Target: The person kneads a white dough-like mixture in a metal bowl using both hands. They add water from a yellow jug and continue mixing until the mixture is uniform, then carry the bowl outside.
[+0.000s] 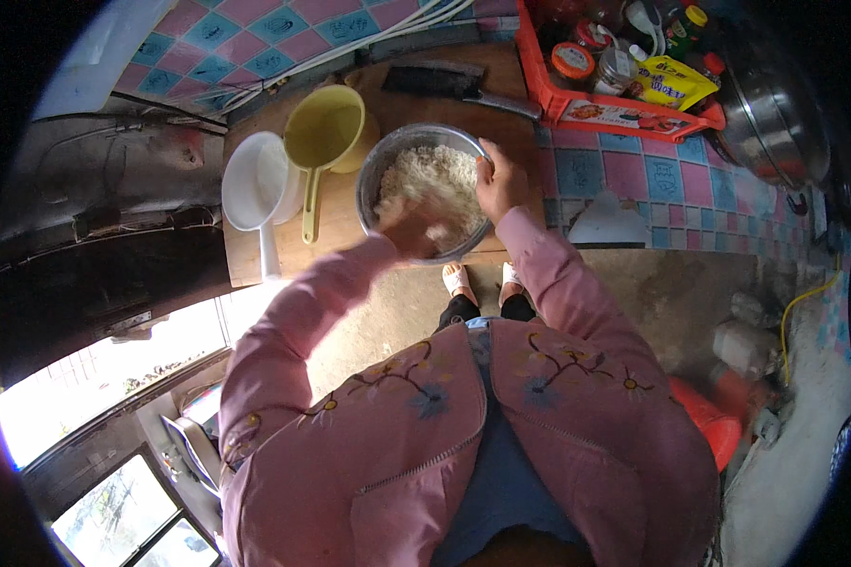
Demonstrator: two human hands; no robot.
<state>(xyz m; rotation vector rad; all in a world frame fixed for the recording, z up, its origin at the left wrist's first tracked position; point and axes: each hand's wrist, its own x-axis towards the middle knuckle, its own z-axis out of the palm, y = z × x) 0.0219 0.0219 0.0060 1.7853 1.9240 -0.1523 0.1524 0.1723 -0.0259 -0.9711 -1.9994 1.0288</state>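
Note:
A round metal bowl (366, 186) holding a pale, crumbly flour mixture (452, 161) stands on the wooden board (333, 225). My left hand (418, 228) is down in the mixture at the bowl's near left side, blurred by motion, so its fingers cannot be made out. With my right hand (499, 181) I grip the bowl's right rim, the thumb on top. Left of the bowl is a yellow plastic ladle (312, 177) with its handle towards me, resting over another yellowish vessel. Beside it a white plastic ladle (245, 181) has some white content.
A cleaver (440, 81) lies at the board's far edge. At the back right, a red plastic basket (553, 106) holds jars, bottles and a yellow seasoning packet (674, 83). A large metal pot (780, 120) is to its right, and a white plastic bag (610, 223) lies at the tiled counter's near edge.

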